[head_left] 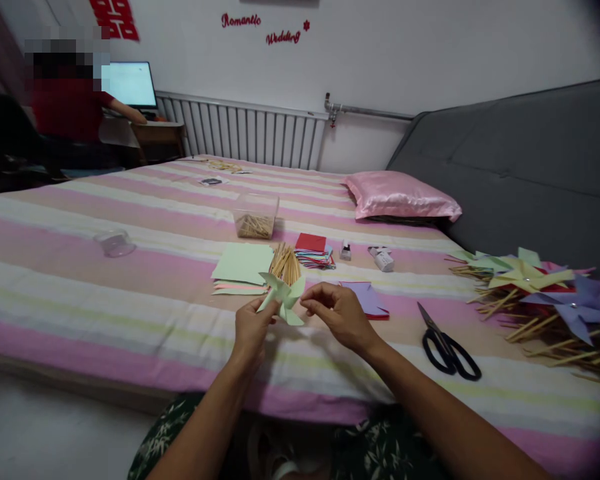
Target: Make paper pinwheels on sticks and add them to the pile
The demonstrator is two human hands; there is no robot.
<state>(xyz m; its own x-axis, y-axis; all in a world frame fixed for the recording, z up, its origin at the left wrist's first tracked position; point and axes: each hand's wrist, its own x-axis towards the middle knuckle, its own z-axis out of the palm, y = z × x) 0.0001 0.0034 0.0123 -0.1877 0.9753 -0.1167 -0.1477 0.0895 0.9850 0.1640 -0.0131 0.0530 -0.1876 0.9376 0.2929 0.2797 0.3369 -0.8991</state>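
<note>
My left hand point(253, 328) is closed on a pale green paper pinwheel point(291, 299), its curled blades facing up in front of me. Just to the right, my right hand point(341, 312) has its thumb and forefinger drawn together beside a blade; whatever they pinch, if anything, is too small to make out. Behind the pinwheel lie a bundle of thin wooden sticks point(285, 263) and a stack of pale green paper sheets point(244, 263). Purple and red paper squares point(367, 298) lie beyond my right hand.
Black-handled scissors point(445, 347) lie at right, near a pile of finished pinwheels point(535, 279). Farther back are a clear box of sticks point(256, 225), coloured paper squares point(311, 243), small boxes point(383, 259) and a pink pillow point(400, 193). A person point(67, 110) sits at a computer, far left.
</note>
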